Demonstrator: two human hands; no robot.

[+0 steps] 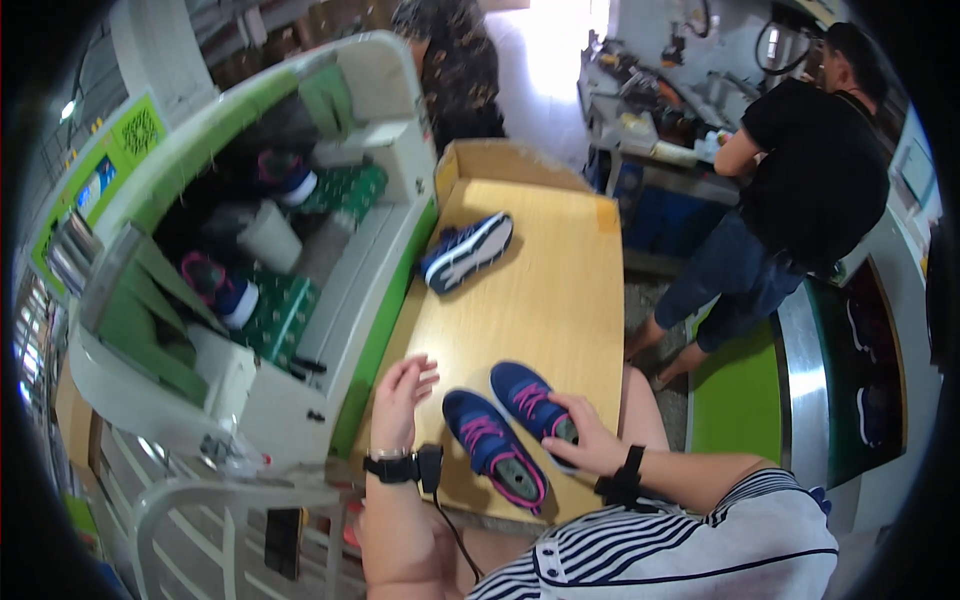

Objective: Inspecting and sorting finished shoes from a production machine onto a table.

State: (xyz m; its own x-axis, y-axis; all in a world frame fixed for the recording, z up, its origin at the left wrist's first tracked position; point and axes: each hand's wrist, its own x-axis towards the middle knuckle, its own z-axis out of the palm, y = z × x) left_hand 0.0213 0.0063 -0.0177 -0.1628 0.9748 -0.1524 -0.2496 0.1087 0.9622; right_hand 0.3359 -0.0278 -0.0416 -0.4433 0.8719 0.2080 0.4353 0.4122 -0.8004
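Note:
Two navy sneakers with pink laces stand side by side on the wooden table, toes pointing away from me. My right hand (586, 440) grips the right sneaker (520, 388) at its collar, its thumb and fingers around the heel part. The left sneaker (478, 432) stands untouched between my hands. My left hand (402, 400) is raised at the table's left edge, fingers stretched and slightly bent, with nothing in it. Farther up the table, a third blue sneaker (468, 250) lies on its side, its white sole toward me.
On my left, a green-and-white machine (372, 130) has an opening with sneakers on a green belt (285, 310). A person in a black T-shirt (815, 180) stands at a cluttered workbench (650, 150). Another conveyor (735, 400) with shoes runs at right. A second person (460, 70) is beyond the table.

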